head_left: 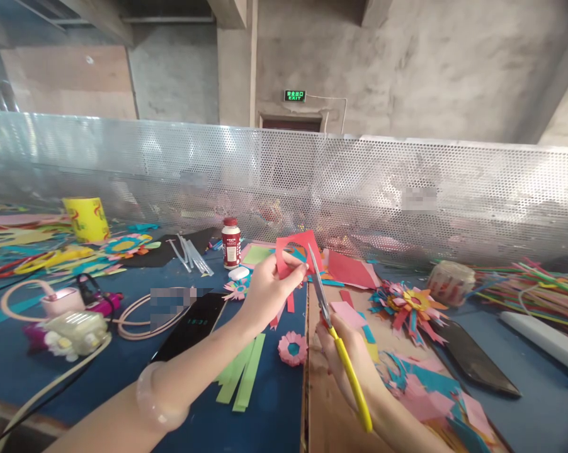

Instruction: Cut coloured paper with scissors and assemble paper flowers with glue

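My left hand point(274, 280) pinches a sheet of red paper point(307, 238) with a curved opening cut in it, held up above the table. In my right hand point(343, 346) are scissors point(347, 368) with yellow handles, their blades pointing up beside the red paper's right side. The blades look nearly together; whether they touch the paper I cannot tell. Below my hands lies a pink paper flower ring point(293, 348) with a blue centre. Green paper strips point(246, 371) lie under my left forearm. A layered paper flower point(414, 302) sits to the right of my right hand.
A perforated metal panel point(369, 195) closes off the table's far side. A red-capped bottle point(231, 244), a black phone point(194, 324) and a yellow roll point(86, 219) stand or lie leftward. Paper scraps point(426, 396), a dark phone point(477, 362) and a clear jar point(451, 282) are rightward.
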A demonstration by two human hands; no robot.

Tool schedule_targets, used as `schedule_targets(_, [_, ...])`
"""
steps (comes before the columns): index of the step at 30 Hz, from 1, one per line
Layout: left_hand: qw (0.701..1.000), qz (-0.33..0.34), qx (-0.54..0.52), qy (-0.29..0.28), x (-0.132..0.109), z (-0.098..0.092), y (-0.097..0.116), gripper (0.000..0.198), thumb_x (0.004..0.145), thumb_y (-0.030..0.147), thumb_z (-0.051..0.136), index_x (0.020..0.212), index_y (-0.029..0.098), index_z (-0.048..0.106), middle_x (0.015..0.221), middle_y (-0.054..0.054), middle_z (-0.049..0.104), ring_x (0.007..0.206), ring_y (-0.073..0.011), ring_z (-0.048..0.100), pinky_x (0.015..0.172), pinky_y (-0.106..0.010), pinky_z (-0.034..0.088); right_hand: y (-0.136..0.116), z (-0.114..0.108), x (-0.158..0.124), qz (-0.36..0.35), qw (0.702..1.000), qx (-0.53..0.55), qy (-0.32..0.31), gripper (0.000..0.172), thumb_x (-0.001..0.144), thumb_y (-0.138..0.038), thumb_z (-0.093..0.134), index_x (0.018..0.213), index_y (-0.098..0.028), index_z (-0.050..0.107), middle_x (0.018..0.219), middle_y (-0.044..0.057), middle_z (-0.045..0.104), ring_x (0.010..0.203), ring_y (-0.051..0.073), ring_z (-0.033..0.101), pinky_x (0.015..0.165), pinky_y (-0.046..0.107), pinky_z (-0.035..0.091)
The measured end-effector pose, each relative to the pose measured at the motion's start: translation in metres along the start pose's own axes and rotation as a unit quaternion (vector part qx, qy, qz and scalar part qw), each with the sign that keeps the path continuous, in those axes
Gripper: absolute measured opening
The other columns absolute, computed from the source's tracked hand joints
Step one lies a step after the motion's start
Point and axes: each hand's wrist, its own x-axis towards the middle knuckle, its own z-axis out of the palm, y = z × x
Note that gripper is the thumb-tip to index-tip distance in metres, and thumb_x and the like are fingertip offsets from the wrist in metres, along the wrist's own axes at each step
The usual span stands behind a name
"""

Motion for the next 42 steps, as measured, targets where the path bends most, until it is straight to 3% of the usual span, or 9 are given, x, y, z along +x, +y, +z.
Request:
schedule_targets(12, [1.0,-0.009,-0.025,-0.01,0.0,-0.001,0.001,0.012,0.077,0.027,0.062,0.072,0.017,0.059,0.065,0.001,0.06,0.057,-0.0097,0.052,0.053,-0.024,0.042,0.0,-0.004,0.001,0.005,1.0,-0.006,-0.024,0.027,0.086,-0.042,0.038,0.071,-0.021,0.044,0.06,-0.005,0.036,0.047,0.012,0.044,0.043,0.023,0.037])
schedule_targets(18, [0.999,-0.006,-0.036,-0.021,0.001,0.0,0.001,0.012,0.078,0.027,0.062,0.072,0.016,0.058,0.063,0.001,0.058,0.055,-0.009,0.05,0.051,-0.023,0.041,0.003,-0.001,0.001,-0.001,1.0,-0.002,-0.025,0.027,0.087,-0.043,0.036,0.073,-0.021,0.045,0.059,-0.006,0.035,0.04,0.01,0.041,0.037,0.022,0.033])
schedule_targets(26, [0.998,-0.003,-0.055,-0.032,0.001,0.001,0.003,0.014,0.077,0.027,0.063,0.072,0.016,0.057,0.062,0.002,0.056,0.052,-0.0081,0.047,0.05,-0.023,0.039,0.005,0.0,0.001,0.006,1.0,0.016,-0.015,0.028,0.084,-0.037,0.041,0.062,-0.023,0.029,0.052,-0.009,0.029,0.035,0.007,0.035,0.034,0.019,0.028])
schedule_targets(35, [0.998,-0.006,-0.048,-0.035,0.002,0.001,0.003,0.014,0.078,0.027,0.062,0.072,0.017,0.055,0.062,0.001,0.056,0.054,-0.0088,0.049,0.051,-0.023,0.04,-0.002,-0.002,-0.001,0.013,0.999,0.034,0.004,0.024,0.077,-0.029,0.044,0.059,-0.022,0.03,0.049,-0.009,0.03,0.035,0.006,0.034,0.035,0.018,0.026])
schedule_targets(40, [0.993,0.008,-0.075,-0.093,0.006,-0.002,0.002,0.021,0.085,0.036,0.052,0.073,0.018,0.052,0.065,0.002,0.049,0.054,-0.0082,0.044,0.047,-0.021,0.038,-0.003,-0.003,-0.001,0.011,1.0,0.027,-0.001,0.023,0.078,-0.029,0.042,0.059,-0.022,0.032,0.043,-0.01,0.028,0.033,0.007,0.032,0.034,0.018,0.024])
schedule_targets(42, [0.991,-0.003,-0.101,-0.085,0.01,-0.001,0.003,0.026,0.086,0.042,0.049,0.074,0.019,0.051,0.07,0.0,0.049,0.056,-0.0089,0.045,0.043,-0.019,0.037,-0.001,-0.003,-0.001,0.003,1.0,0.021,-0.005,0.022,0.078,-0.028,0.042,0.06,-0.023,0.032,0.043,-0.01,0.028,0.034,0.007,0.033,0.035,0.019,0.024])
